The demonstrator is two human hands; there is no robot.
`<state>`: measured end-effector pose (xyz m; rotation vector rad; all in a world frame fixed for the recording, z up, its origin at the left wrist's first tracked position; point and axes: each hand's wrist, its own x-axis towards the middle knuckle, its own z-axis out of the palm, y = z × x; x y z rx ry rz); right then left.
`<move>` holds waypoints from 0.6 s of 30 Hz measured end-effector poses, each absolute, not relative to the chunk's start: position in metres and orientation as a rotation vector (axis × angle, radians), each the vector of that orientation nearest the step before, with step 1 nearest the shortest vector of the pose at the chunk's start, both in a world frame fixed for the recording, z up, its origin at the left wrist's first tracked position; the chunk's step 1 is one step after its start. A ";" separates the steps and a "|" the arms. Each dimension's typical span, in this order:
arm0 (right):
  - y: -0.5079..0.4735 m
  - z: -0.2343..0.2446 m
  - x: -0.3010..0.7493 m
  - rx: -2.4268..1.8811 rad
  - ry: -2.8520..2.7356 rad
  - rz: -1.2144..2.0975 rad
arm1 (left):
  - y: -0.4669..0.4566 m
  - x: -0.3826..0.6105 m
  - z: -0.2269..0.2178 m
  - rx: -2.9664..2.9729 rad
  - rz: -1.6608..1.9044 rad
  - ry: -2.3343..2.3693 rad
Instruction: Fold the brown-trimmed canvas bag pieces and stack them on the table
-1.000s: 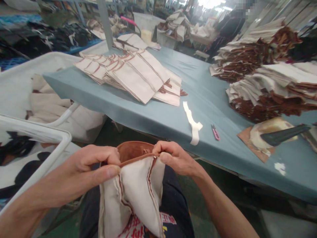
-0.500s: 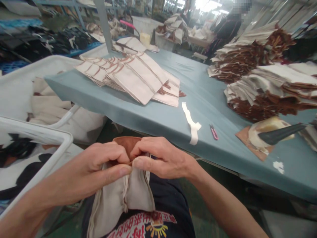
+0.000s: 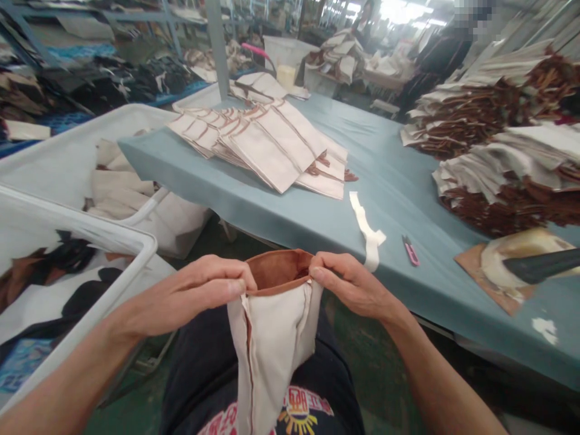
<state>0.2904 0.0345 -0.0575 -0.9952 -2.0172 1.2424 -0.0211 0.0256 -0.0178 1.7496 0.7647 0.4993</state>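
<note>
**While two hands pinch its rim, a soft cloth pouch hangs open**

As the view looks down over the lap, the off-white pouch [image 3: 272, 344] hangs in the middle, in front of the dark clothing [image 3: 199, 356]; its mouth gapes upward and shows a brown lining [image 3: 274, 270]; its lower end runs out of view, so whether it rests on the lap I cannot tell.

Both hands are closed on it; taking the mouth as a clock face, the left hand [image 3: 194, 293] pinches the rim [image 3: 281, 288] near 8 o'clock, just above a brown-edged seam [image 3: 249, 344], and the right hand [image 3: 353, 281] pinches it near 3 o'clock.

It should handle as a light, limp thing; the body sags and folds between the grips, so it will probably not keep its shape unsupported; the seams, where layers seem to meet, are likely the stiffest lines, and the doubled-looking rim the firmest edge; the cloth looks matt, so I would expect little slipping and no fragility, though a hard tug might strain the stitching; the best hold seems to be the rim close beside a seam, thumb outside and fingers within, one hand on each side to keep the mouth spread.

From the pouch, the bench [image 3: 385, 157] spreads from 11 to 3 o'clock; a pile of flat off-white pieces [image 3: 276, 145] lies on it at 12 o'clock, and pink-handled snips [image 3: 411, 251] lie at 2 o'clock.
</note>
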 end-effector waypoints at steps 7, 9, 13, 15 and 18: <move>0.049 -0.083 0.280 -0.988 -1.997 1.256 | 0.025 -0.011 -0.014 1.817 0.459 0.768; 0.050 -0.083 0.276 -0.981 -1.997 1.284 | 0.024 -0.009 -0.012 1.810 0.457 0.779; 0.042 -0.065 0.264 -0.837 -2.010 1.359 | 0.024 -0.005 -0.009 1.779 0.451 0.831; 0.036 -0.053 0.254 -0.734 -2.031 1.331 | 0.025 -0.005 -0.009 1.749 0.436 0.850; 0.028 -0.040 0.240 -0.658 -2.042 1.263 | 0.025 -0.007 -0.009 1.736 0.427 0.849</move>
